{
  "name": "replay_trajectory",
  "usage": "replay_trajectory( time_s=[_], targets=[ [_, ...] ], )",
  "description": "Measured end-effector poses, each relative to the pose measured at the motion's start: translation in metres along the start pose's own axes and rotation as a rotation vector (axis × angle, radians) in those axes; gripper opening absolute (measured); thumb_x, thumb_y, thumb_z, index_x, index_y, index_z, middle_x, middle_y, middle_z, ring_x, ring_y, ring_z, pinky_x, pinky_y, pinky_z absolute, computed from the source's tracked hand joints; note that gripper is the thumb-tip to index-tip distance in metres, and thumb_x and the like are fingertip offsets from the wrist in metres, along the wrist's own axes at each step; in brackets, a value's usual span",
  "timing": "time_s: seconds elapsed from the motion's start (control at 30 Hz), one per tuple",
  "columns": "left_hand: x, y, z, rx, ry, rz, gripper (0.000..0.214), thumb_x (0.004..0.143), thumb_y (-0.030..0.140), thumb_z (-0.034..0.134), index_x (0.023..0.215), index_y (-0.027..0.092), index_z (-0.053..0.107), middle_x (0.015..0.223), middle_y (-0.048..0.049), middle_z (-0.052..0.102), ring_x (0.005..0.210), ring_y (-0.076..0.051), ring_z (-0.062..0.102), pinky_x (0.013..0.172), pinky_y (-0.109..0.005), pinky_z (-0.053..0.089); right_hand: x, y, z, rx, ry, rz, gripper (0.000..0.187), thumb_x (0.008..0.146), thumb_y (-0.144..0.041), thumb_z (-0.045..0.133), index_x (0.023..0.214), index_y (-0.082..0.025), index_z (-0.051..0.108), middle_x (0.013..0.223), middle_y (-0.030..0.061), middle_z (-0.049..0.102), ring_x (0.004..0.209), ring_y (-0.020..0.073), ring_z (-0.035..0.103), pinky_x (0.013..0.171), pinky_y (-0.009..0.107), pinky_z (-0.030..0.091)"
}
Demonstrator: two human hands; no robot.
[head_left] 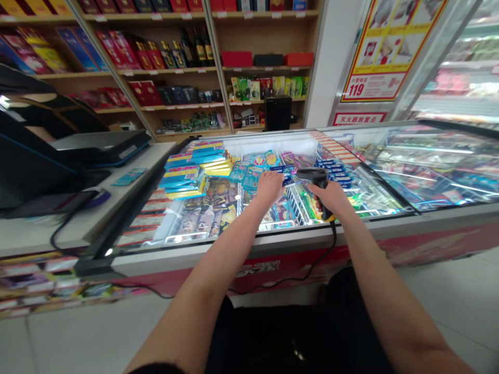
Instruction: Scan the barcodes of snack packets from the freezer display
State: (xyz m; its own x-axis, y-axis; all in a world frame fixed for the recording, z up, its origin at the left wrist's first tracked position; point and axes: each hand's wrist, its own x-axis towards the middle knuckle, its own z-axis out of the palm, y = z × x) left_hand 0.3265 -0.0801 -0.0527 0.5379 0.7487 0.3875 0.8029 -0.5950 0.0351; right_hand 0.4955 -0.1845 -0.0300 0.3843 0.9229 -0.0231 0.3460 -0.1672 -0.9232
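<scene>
My right hand (326, 199) grips the scanner (315, 175) at 3 o'clock from my left hand (270, 188), can't tell if that's holding the blue packet (286, 170) at its 1 o'clock; probably scanning, next needs steady aim

Room above stacked packets (182, 179); cord (334, 240) below

a black corded scanner (317, 176), handle downward, points left toward dark-blue packets (286, 169).

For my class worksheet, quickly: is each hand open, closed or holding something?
Left hand: fingers curled beside a dark blue, oblong wrapped packet; grip cannot be told.
Right hand: closed, holding a black, pistol-shaped plastic scanner.
</scene>
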Motion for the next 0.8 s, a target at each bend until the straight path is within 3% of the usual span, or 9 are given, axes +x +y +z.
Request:
replay_trajectory(
  time_s=[0.3,0.6,0.8],
  targets=[
    [-0.002,0.010,0.009,-0.056,-0.034,0.080,0.034,0.097,0.041,0.047,0.103,0.017,0.070,0.107,-0.0144,0.068,0.109,-0.029,0.061,0.094,-0.041,0.044,0.001,0.008,-0.005,0.018,0.016,0.005,0.026,0.079,-0.034,0.070,0.068,-0.019,0.052,0.049,-0.0016,0.055,0.034,0.0131,0.053,0.034,0.023,0.043],
    [0.000,0.006,0.004,-0.183,-0.106,-0.033,0.027,0.088,0.033,0.064,0.113,0.022,0.060,0.109,-0.0072,0.071,0.101,-0.025,0.066,0.083,-0.032,0.050,0.001,0.010,-0.009,0.041,0.025,0.028,0.024,0.079,-0.035,0.070,0.069,-0.020,0.054,0.045,-0.0021,0.054,0.033,0.0128,0.051,0.034,0.023,0.043],
    [0.006,-0.003,0.007,-0.379,-0.018,-0.173,0.015,0.088,0.028,0.064,0.102,0.022,0.062,0.106,-0.0049,0.073,0.101,-0.022,0.067,0.086,-0.030,0.048,0.000,0.013,-0.008,0.025,0.033,-0.003,0.026,0.078,-0.036,0.071,0.069,-0.020,0.053,0.050,-0.0008,0.058,0.035,0.0134,0.054,0.034,0.022,0.043]
  ],
)
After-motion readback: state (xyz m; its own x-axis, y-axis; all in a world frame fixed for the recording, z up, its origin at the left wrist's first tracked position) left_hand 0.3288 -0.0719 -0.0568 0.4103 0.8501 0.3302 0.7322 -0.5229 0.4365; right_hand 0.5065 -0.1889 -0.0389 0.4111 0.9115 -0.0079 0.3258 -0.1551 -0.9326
